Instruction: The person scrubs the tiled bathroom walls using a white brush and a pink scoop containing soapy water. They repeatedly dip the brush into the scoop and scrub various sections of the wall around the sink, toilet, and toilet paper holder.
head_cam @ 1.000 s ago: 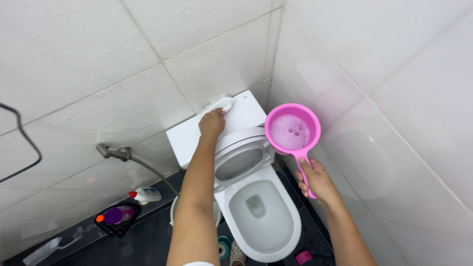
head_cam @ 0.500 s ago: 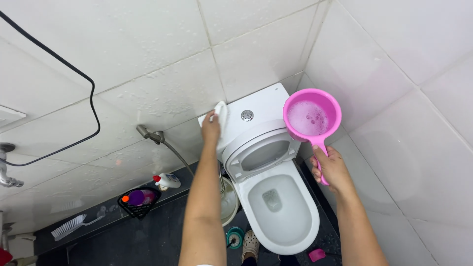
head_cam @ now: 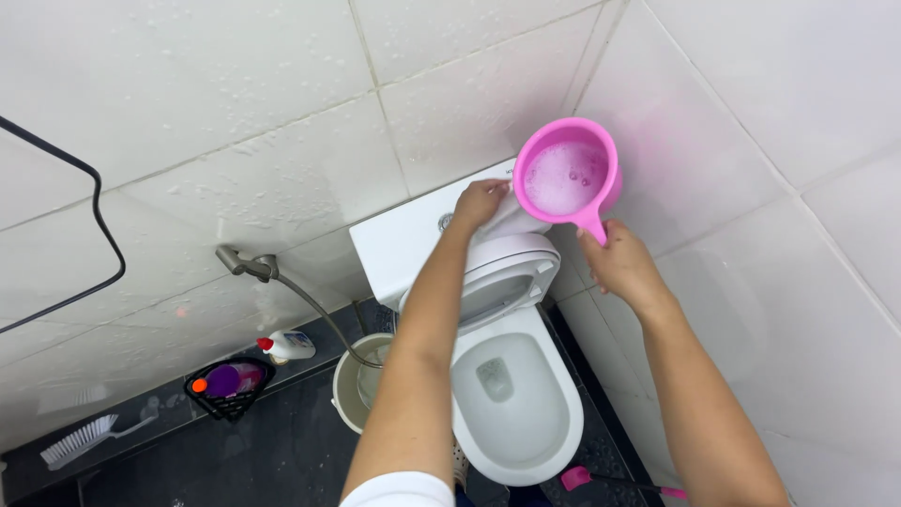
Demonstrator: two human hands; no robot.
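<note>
Around the white toilet (head_cam: 514,413) the tiled corner is crowded: a grey spray hose (head_cam: 246,264) hangs from the left wall and runs down toward a pale bucket (head_cam: 349,387) standing just beside the bowl. Farther left on the dark ledge lie a white bottle with a red cap (head_cam: 286,346), a black wire basket (head_cam: 228,385) holding purple and orange items, and a white brush (head_cam: 83,439). A pink-handled tool (head_cam: 619,483) lies on the floor at the bowl's right. The raised seat and lid (head_cam: 507,277) lean back against the cistern (head_cam: 408,246), between the 2 forearms.

The pink dipper (head_cam: 571,176) is a round plastic scoop with a short handle, filled with foamy, pale pink water; it hangs over the right end of the cistern top, close to the right wall. The right hand (head_cam: 621,265) is closed around its handle from below. The left hand (head_cam: 479,203) presses a white cloth (head_cam: 511,222) onto the cistern lid, fingers curled over it, just beside the dipper's rim.

Compared with half a second ago, the dipper has come inward and now sits over the tank rather than off to its side, and the left hand with its cloth has slid from the tank's left edge toward the middle.
</note>
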